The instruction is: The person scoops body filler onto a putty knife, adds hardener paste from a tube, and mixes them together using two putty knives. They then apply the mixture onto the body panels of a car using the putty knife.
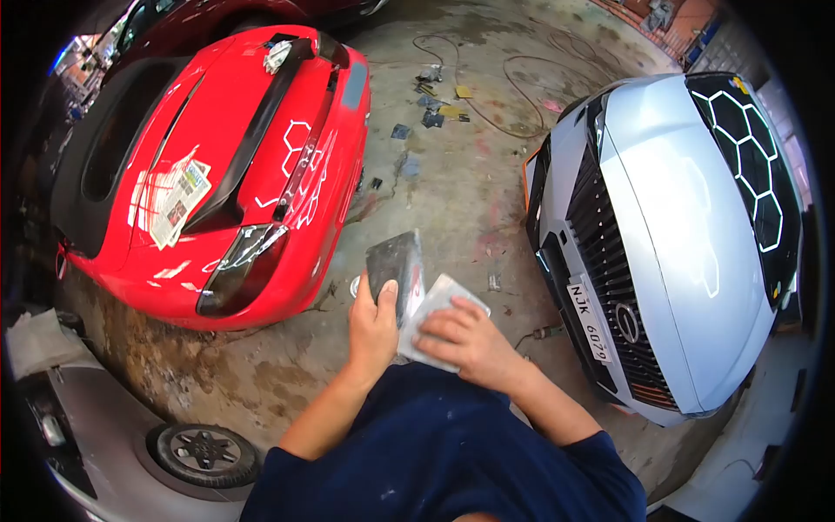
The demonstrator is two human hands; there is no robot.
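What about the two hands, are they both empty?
No, the left hand grips a dark flat piece and the right hand holds a pale flat piece.

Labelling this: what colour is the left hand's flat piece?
The flat piece is mostly dark grey; head view.

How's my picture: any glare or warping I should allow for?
Head view: wide-angle distortion bows the red car and silver car, with black corners; head view: honeycomb-shaped glare marks the red car and dark windshield; head view: left hand and right hand look readable.

The navy-blue shirt (435,444) has short sleeves (600,470).
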